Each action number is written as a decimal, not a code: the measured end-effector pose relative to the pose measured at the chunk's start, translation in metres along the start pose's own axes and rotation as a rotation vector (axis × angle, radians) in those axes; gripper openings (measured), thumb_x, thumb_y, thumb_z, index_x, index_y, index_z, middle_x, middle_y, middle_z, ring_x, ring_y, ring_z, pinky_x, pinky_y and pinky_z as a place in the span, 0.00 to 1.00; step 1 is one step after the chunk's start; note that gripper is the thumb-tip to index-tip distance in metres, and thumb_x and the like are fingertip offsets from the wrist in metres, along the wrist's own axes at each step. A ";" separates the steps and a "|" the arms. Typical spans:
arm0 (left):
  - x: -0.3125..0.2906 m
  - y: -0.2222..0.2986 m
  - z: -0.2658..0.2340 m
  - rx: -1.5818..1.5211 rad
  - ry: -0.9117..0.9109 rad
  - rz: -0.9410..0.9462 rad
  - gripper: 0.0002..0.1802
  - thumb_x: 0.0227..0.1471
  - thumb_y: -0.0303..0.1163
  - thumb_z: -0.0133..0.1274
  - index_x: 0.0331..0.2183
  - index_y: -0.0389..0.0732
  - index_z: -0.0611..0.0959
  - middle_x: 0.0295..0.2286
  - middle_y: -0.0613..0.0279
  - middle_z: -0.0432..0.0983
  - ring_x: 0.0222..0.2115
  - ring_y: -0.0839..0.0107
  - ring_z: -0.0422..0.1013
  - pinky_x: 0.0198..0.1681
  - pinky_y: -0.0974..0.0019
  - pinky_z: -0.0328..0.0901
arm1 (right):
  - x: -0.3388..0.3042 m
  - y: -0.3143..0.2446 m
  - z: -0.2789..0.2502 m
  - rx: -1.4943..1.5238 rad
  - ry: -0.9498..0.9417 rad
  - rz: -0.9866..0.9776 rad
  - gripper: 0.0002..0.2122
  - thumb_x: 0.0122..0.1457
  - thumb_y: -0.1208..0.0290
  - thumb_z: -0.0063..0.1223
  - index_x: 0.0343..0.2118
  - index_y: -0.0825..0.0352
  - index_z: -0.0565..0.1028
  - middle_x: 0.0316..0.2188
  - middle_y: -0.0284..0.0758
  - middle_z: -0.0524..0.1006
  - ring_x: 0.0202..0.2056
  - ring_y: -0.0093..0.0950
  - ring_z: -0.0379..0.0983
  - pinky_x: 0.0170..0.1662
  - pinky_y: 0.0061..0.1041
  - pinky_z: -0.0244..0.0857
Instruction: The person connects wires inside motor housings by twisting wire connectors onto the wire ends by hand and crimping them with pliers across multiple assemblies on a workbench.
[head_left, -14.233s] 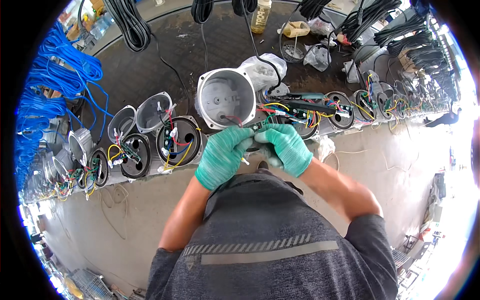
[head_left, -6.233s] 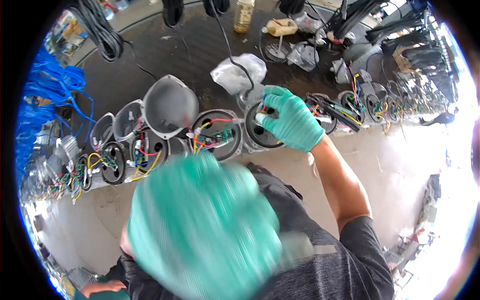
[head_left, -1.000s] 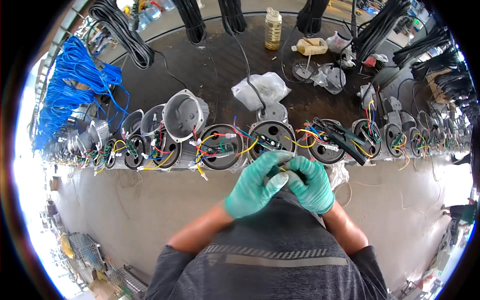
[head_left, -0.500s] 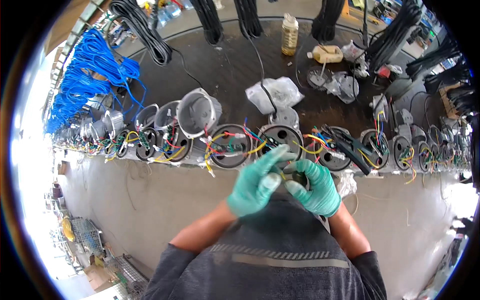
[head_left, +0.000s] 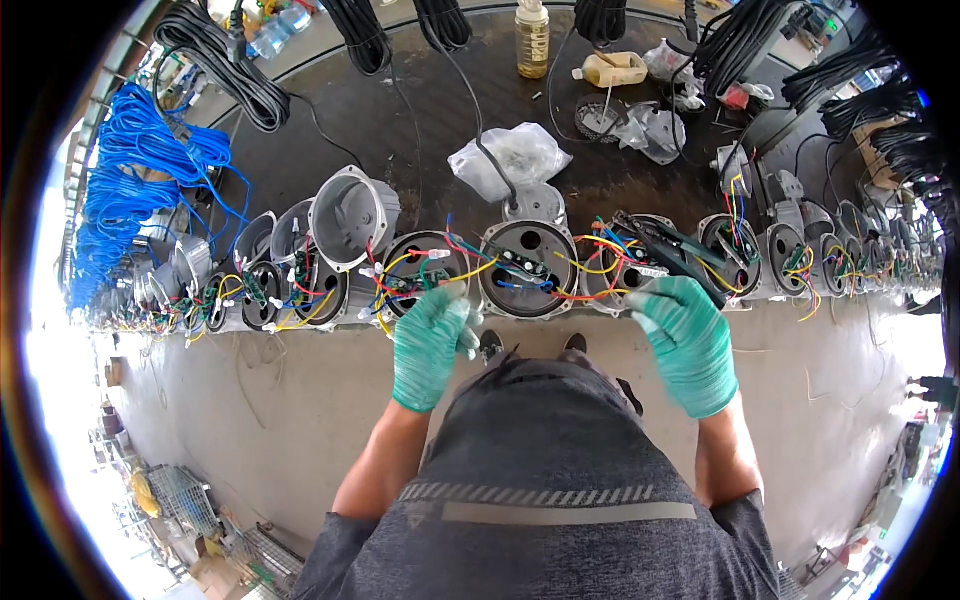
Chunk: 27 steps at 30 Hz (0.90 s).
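My left hand (head_left: pixel 432 348), in a green knit glove, hovers at the bench edge just below a round grey housing (head_left: pixel 408 244) with coloured wires and white connectors. Its fingers are loosely bent and apart, with nothing visible in them. My right hand (head_left: pixel 688 345), gloved alike, has its fingertips pinched together beside the end of a yellow wire (head_left: pixel 598 296); whether they grip it is hidden. That wire runs from the middle housing (head_left: pixel 528 240), which holds a small green circuit board (head_left: pixel 522 264) among wires. Above my right hand, a dark long-handled tool (head_left: pixel 684 256) lies across the neighbouring housing.
More wired housings line the bench edge on both sides. An open grey housing cup (head_left: pixel 352 222), a clear plastic bag (head_left: pixel 512 163), a bottle (head_left: pixel 533 42) and a yellowish container (head_left: pixel 612 69) stand behind. Blue cable coils (head_left: pixel 150 175) lie left; black cable bundles (head_left: pixel 225 65) hang beyond.
My hands were together over the middle housing's near edge; now they are apart, left hand leftward and right hand rightward. The view has shifted, and the middle housing's board and wires are uncovered.
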<state>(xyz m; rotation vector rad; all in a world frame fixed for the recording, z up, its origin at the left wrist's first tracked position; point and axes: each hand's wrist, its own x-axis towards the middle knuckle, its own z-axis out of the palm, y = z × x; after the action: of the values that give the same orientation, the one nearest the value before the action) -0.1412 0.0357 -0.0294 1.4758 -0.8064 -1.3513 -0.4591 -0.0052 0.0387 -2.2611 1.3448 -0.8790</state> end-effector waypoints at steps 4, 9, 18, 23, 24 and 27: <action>0.009 0.009 0.012 -0.025 -0.035 0.193 0.18 0.68 0.31 0.55 0.57 0.37 0.81 0.37 0.60 0.84 0.27 0.77 0.75 0.29 0.72 0.71 | -0.004 0.002 -0.010 -0.102 -0.043 0.015 0.07 0.57 0.74 0.66 0.38 0.65 0.84 0.38 0.36 0.82 0.40 0.37 0.81 0.43 0.33 0.76; 0.034 -0.003 0.001 0.264 -0.192 0.393 0.16 0.66 0.25 0.56 0.54 0.38 0.84 0.44 0.63 0.85 0.38 0.80 0.76 0.43 0.73 0.72 | 0.002 -0.011 -0.017 0.170 -0.347 -0.058 0.07 0.61 0.69 0.65 0.40 0.65 0.83 0.37 0.42 0.83 0.36 0.42 0.81 0.42 0.36 0.75; 0.048 0.003 0.003 0.489 -0.284 0.633 0.11 0.59 0.21 0.60 0.45 0.37 0.86 0.42 0.57 0.82 0.43 0.64 0.78 0.47 0.64 0.72 | 0.010 -0.033 0.068 0.454 -0.446 0.013 0.09 0.62 0.71 0.65 0.43 0.64 0.82 0.39 0.37 0.83 0.39 0.36 0.82 0.43 0.31 0.75; 0.058 0.012 -0.003 0.586 -0.423 0.931 0.09 0.59 0.23 0.60 0.42 0.38 0.85 0.40 0.55 0.79 0.42 0.54 0.78 0.47 0.60 0.73 | 0.001 -0.040 0.097 0.466 -0.250 0.055 0.10 0.62 0.74 0.62 0.46 0.64 0.81 0.40 0.37 0.83 0.40 0.39 0.82 0.43 0.32 0.76; 0.059 0.010 -0.004 0.578 -0.433 0.928 0.09 0.59 0.23 0.60 0.42 0.38 0.85 0.40 0.55 0.79 0.42 0.54 0.78 0.47 0.60 0.73 | 0.000 -0.045 0.098 0.466 -0.192 0.090 0.09 0.65 0.73 0.59 0.47 0.64 0.81 0.38 0.40 0.83 0.38 0.42 0.82 0.41 0.34 0.77; 0.066 0.006 -0.006 0.621 -0.519 0.907 0.11 0.57 0.22 0.61 0.43 0.37 0.85 0.39 0.52 0.79 0.40 0.53 0.79 0.46 0.59 0.73 | -0.003 -0.048 0.103 0.125 -0.127 -0.161 0.09 0.64 0.73 0.58 0.45 0.61 0.82 0.37 0.36 0.82 0.36 0.38 0.81 0.38 0.34 0.76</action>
<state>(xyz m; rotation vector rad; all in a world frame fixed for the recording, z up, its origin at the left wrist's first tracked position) -0.1234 -0.0255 -0.0473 0.9194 -2.0651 -0.7776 -0.3591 0.0197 -0.0099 -2.3093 1.0354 -0.8302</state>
